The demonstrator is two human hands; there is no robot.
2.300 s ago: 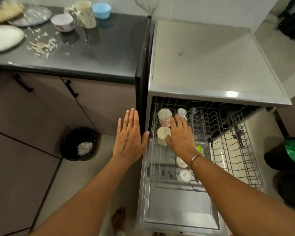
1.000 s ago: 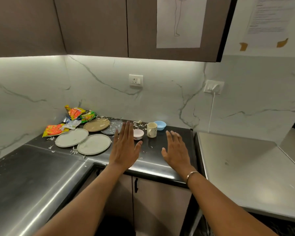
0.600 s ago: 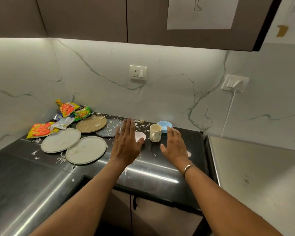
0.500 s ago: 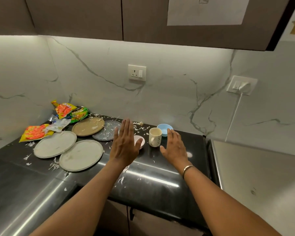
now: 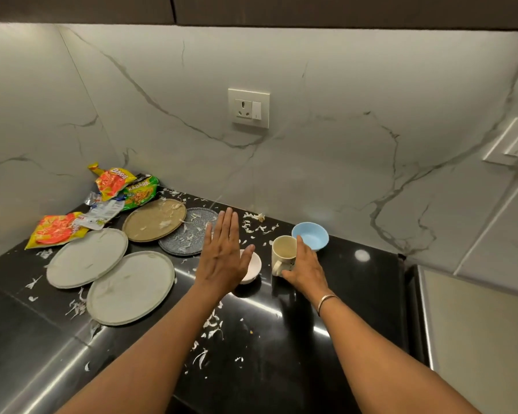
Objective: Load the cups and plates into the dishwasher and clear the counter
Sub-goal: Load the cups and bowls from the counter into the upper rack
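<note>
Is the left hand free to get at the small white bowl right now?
Probably yes. The left hand hovers flat and empty directly over the small white bowl, nothing between them. The mug beside it is already under the right hand, so the two shouldn't clash.

The green snack packet reads "KADARE"; the orange packet "BAGH".

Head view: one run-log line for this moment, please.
phase: reaching | right hand: closing around cream mug | left hand: open above white bowl | plates: on counter

glossy black stone counter, matt grey plates, marble-look wall.
</note>
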